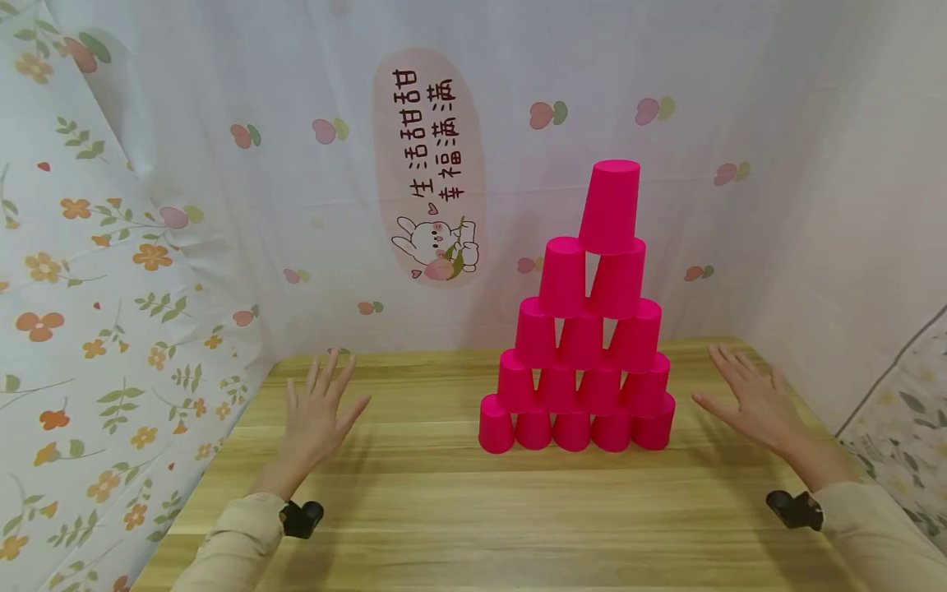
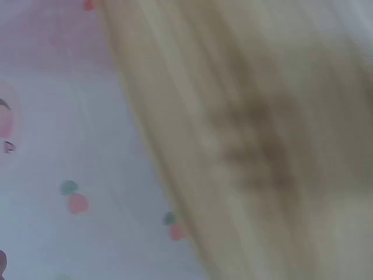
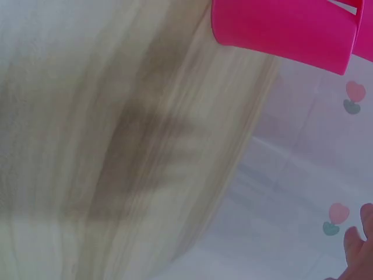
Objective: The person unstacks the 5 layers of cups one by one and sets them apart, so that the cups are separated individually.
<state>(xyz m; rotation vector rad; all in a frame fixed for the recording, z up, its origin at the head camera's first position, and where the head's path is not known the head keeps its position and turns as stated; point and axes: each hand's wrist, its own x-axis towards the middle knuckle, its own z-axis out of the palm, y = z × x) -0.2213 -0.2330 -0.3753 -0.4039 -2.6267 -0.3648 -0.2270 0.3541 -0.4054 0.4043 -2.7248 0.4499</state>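
Observation:
A tall pyramid of pink upside-down cups (image 1: 580,341) stands on the wooden table, right of the middle. Its rows narrow upward to a single cup (image 1: 611,205) at the top. My left hand (image 1: 314,419) is held over the table's left part, well apart from the cups, fingers spread and holding nothing. To the right of the pyramid, my right hand (image 1: 755,407) has its fingers straight and spread, also holding nothing. In the right wrist view a pink cup (image 3: 285,29) shows at the top, with fingertips (image 3: 355,251) at the lower right corner.
The wooden table (image 1: 414,526) ends at a white curtain (image 1: 318,205) printed with fruit, writing and a rabbit. Floral cloth (image 1: 96,329) hangs along the left side. A dark cable (image 1: 888,370) runs down the right side. Black wrist cameras (image 1: 302,520) sit at both cuffs.

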